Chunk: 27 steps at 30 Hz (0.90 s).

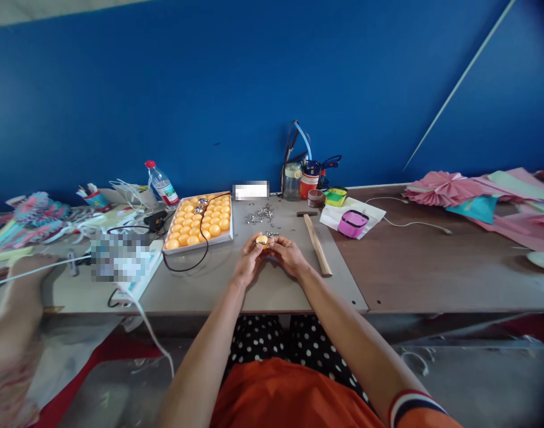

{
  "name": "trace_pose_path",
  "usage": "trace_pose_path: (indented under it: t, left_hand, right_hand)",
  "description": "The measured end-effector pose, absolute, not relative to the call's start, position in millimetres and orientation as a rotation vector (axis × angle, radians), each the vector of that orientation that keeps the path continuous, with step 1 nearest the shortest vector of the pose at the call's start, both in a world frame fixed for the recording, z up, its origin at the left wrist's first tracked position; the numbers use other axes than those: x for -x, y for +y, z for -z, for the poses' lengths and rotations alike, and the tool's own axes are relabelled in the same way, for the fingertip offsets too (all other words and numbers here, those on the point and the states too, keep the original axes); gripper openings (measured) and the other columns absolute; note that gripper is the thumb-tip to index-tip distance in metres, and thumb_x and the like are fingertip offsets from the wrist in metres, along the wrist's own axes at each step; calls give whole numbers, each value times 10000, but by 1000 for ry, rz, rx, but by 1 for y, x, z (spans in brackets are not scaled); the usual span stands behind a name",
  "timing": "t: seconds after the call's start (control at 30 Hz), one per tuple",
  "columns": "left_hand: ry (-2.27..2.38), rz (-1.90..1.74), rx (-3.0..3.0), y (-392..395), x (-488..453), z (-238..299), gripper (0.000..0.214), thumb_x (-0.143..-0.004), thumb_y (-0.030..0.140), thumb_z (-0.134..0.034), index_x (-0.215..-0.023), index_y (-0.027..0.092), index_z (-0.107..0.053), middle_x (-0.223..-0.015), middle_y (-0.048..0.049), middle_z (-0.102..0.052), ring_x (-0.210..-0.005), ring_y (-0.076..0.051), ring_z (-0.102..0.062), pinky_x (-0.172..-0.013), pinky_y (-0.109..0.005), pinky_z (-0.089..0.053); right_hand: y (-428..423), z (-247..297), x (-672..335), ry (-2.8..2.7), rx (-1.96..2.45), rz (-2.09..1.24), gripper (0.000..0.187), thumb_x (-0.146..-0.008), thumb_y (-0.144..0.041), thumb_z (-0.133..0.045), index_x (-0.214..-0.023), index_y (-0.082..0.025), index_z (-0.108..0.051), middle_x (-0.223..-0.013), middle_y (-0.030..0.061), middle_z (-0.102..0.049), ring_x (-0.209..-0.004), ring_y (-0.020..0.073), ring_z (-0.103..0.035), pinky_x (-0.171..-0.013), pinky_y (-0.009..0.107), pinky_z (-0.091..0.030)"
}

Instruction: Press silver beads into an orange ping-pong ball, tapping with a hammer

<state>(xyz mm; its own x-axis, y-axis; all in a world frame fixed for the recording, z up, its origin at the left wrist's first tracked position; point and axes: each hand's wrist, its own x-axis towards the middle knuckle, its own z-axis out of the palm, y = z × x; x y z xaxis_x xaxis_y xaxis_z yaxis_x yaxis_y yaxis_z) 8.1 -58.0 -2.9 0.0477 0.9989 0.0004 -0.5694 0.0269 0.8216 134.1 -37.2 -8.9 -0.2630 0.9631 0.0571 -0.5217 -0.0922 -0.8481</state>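
Note:
My left hand and my right hand meet over the grey table, fingers closed together around a small orange ball. Just beyond them lies a scatter of small metal pieces. A white tray of orange balls sits to the left of my hands, with a black cable looped across it. A wooden-handled hammer lies to the right of my right hand.
At the back stand a water bottle, a jar and cups of tools, and a green box. A pink container rests on white paper. Pink paper fans cover the right table. Another person's hand is at the left.

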Motion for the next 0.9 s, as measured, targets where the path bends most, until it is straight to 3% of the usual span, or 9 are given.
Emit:
trace_pose_path:
  t: [0.33, 0.67, 0.8, 0.9]
  left_hand:
    - [781, -1380, -850, -58, -9, 6, 498, -651, 284, -743, -1118, 218, -582, -903, -20, -659, -640, -122, -603, -679, -296, -492]
    - [832, -1390, -852, -56, -8, 14, 455, -653, 251, -741, -1092, 207, -627, -992, -55, -663, -888, -191, -614, -834, -316, -481]
    - [757, -1374, -792, -57, -9, 8, 442, -650, 258, -743, -1070, 203, -615, -943, -39, -666, -785, -161, -628, -774, -308, -489]
    - [722, -1392, -707, -57, -6, 3, 456, -651, 265, -740, -1077, 205, -587, -888, -29, -673, -703, -141, -631, -728, -305, -492]
  right_hand:
    - [-38, 11, -135, -989, 685, -1652, 235, -626, -350, -698, -707, -195, -542, -536, -65, -515, -466, 74, -436, -447, 193, -341]
    - [-38, 13, -132, -981, 800, -1579, 267, -608, -313, -695, -738, -209, -486, -476, -91, -485, -429, 76, -440, -439, 193, -338]
    - [-34, 12, -132, -954, 776, -1520, 313, -595, -325, -711, -741, -214, -457, -533, -93, -480, -420, 54, -385, -445, 192, -339]
    - [-30, 14, -137, -1020, 914, -1219, 230, -662, -357, -644, -728, -206, -483, -564, -68, -491, -469, 77, -407, -496, 218, -378]
